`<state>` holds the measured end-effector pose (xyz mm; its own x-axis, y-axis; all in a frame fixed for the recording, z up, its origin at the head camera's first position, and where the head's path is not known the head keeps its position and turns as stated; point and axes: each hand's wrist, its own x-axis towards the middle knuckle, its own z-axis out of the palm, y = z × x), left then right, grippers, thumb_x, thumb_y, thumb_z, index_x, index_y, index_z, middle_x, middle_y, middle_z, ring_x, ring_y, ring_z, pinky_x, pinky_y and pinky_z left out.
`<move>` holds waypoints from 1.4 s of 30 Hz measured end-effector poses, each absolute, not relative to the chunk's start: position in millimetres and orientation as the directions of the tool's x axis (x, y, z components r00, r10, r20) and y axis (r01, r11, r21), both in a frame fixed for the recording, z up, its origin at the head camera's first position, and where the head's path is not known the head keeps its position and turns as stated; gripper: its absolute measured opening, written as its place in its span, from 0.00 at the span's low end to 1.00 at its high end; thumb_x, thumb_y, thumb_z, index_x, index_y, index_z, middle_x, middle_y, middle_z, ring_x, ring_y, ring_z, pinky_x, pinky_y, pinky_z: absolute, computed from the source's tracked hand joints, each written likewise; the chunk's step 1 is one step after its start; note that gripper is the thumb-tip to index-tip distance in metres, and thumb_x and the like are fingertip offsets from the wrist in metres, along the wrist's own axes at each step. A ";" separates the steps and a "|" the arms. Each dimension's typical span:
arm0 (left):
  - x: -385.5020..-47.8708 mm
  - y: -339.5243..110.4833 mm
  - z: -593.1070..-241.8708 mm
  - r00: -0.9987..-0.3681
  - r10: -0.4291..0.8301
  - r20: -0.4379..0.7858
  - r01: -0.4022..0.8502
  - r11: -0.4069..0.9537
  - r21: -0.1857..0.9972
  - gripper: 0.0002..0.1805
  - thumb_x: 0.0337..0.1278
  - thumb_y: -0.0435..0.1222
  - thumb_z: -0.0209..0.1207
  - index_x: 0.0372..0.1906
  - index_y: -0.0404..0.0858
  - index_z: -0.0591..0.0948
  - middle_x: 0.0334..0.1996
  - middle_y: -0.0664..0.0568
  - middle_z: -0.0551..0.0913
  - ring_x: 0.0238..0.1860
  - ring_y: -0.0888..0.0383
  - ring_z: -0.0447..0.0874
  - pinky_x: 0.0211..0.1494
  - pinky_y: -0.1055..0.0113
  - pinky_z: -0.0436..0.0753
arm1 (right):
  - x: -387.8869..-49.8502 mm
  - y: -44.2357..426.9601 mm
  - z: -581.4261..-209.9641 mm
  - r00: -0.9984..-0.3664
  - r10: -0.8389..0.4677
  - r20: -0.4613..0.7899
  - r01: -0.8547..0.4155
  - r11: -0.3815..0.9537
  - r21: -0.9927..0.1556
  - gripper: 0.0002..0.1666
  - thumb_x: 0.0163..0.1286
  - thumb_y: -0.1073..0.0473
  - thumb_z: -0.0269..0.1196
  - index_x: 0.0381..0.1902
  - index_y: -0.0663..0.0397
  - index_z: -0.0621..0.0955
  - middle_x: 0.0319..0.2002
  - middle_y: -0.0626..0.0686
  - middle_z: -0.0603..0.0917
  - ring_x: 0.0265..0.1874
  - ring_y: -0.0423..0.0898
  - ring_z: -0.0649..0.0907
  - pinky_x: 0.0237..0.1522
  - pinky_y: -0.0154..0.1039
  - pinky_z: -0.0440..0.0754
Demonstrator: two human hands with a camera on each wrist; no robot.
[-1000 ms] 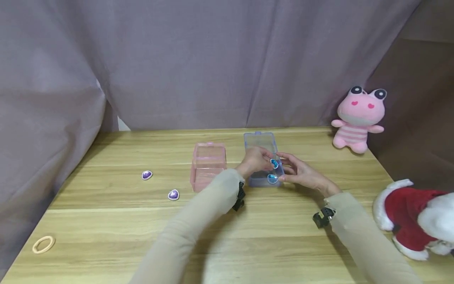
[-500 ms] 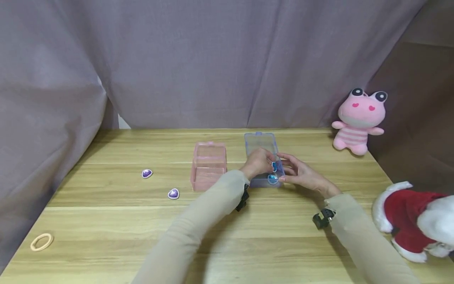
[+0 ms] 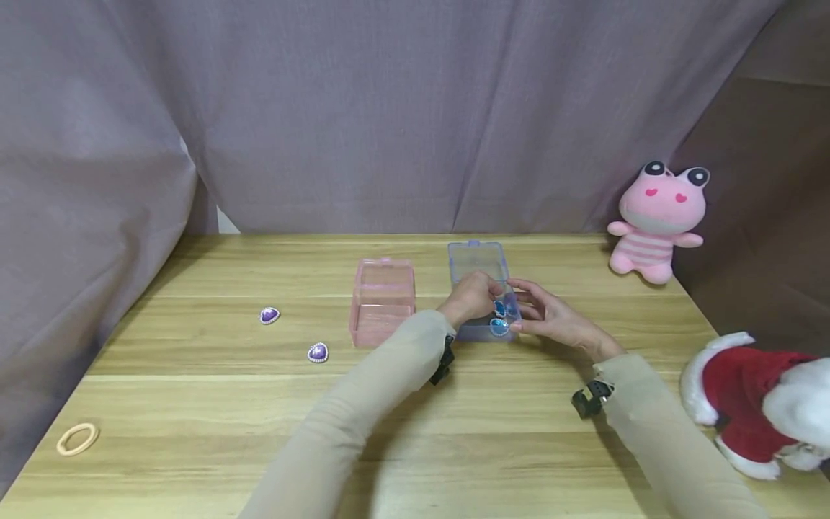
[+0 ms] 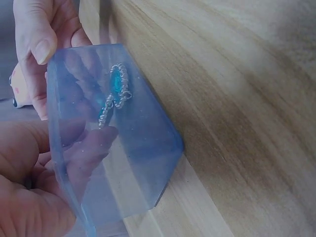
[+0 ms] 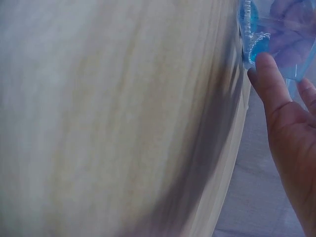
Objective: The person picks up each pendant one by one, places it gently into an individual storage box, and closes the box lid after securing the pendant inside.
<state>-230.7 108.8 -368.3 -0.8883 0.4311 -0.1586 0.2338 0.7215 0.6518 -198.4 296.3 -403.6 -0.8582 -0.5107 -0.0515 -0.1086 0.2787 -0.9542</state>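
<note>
At the far left of the worktop [image 3: 214, 432] lies a pale ring [image 3: 73, 453], apart from the work. Next come two loose purple heart gems, the farther heart [image 3: 269, 316] and the nearer heart [image 3: 318, 352]; neither is in a box. The pink box [image 3: 366, 337] has its lid raised and shows nothing inside, so the purple pair looks like the part left undone.

The left hand [image 3: 472, 297] reaches down into the blue box [image 3: 478, 335], its fingertips by the upper blue gem [image 3: 498, 308]. I cannot tell whether that grip pinches the gem or has released it. The lower blue gem [image 3: 498, 328] is inside too, near the front wall, with no fingers on it. Two of the four gems are thus within a box, roughly half by count, though setting down the upper one may not be finished. The blue lid is tipped back, so closing is not yet done on either box.

The right hand [image 3: 551, 316] grasps nothing: thumb and fingers spread against the blue box's right side. Beyond sit a pink plush frog [image 3: 658, 209] and a Santa plush [image 3: 752, 396], uninvolved.
</note>
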 end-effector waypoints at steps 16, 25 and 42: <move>-226.0 101.9 -363.9 -0.869 0.451 -0.204 0.197 0.692 0.694 0.20 0.57 0.28 0.59 0.55 0.39 0.79 0.53 0.50 0.82 0.55 0.57 0.78 0.57 0.71 0.78 | -198.0 294.3 -403.4 -0.863 -0.503 -0.049 -0.108 0.280 -0.954 0.47 0.61 0.70 0.62 0.71 0.65 0.48 0.66 0.76 0.57 0.65 0.71 0.58 0.54 0.22 0.72; -215.4 56.9 -333.6 -0.817 0.568 -0.097 0.225 0.469 0.854 0.22 0.62 0.34 0.57 0.61 0.37 0.74 0.57 0.47 0.79 0.57 0.54 0.78 0.58 0.71 0.78 | -194.5 297.0 -398.8 -0.898 -0.427 0.106 -0.209 0.203 -0.957 0.41 0.63 0.74 0.58 0.69 0.71 0.52 0.61 0.63 0.67 0.58 0.36 0.74 0.54 0.24 0.75; -217.6 -155.4 -341.8 -0.947 0.308 -0.094 -0.030 0.206 0.978 0.26 0.62 0.30 0.55 0.63 0.26 0.67 0.61 0.33 0.71 0.54 0.55 0.78 0.54 0.74 0.79 | -175.8 171.7 -367.7 -0.931 -0.338 0.139 -0.173 0.072 -0.982 0.42 0.60 0.77 0.59 0.69 0.72 0.53 0.66 0.70 0.60 0.67 0.61 0.63 0.66 0.42 0.66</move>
<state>-217.6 -155.4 -341.8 -0.9466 0.3084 -0.0939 -0.0300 0.2059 0.9781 -175.8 171.7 -367.7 -0.9308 -0.3380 0.1389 -0.1728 0.0722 -0.9823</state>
